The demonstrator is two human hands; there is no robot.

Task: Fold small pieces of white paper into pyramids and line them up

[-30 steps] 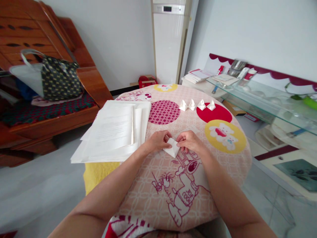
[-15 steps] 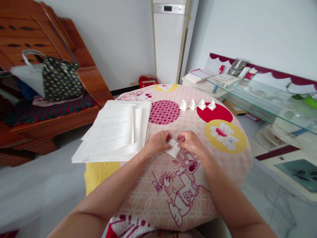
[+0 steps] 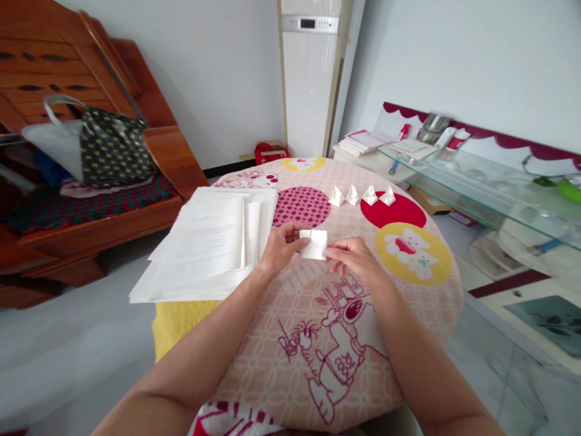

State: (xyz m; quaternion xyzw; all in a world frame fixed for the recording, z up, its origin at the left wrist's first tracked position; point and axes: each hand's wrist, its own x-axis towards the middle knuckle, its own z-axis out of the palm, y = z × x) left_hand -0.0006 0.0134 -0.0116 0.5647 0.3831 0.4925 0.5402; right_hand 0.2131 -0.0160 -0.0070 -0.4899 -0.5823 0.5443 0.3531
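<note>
Over the patterned tablecloth [image 3: 290, 339], a small folded square of white paper [image 3: 314, 244] is held between my two hands. My left hand [image 3: 284, 243] pinches its left edge, thumb in front. The fingertips of my right hand [image 3: 351, 254] grip its lower right corner, with the other fingers curled below. Beyond my hands, several small folded paper shapes [image 3: 370, 195] with pointed tops stand in a row, some on the red circle of the cloth. To the left of my left hand lies a stack of white paper sheets [image 3: 204, 236], the top one printed.
A glass-topped shelf unit [image 3: 476, 181] with tins and papers stands on the right. On the left, a wooden bench [image 3: 59, 242] carries a dark patterned bag [image 3: 115, 148]. A tall white air conditioner [image 3: 310, 85] stands behind the table.
The paper has been lifted and turned, from lying slantwise near the cloth to facing me squarely. Both hands have shifted slightly, and my right hand now grips the lower right corner.
</note>
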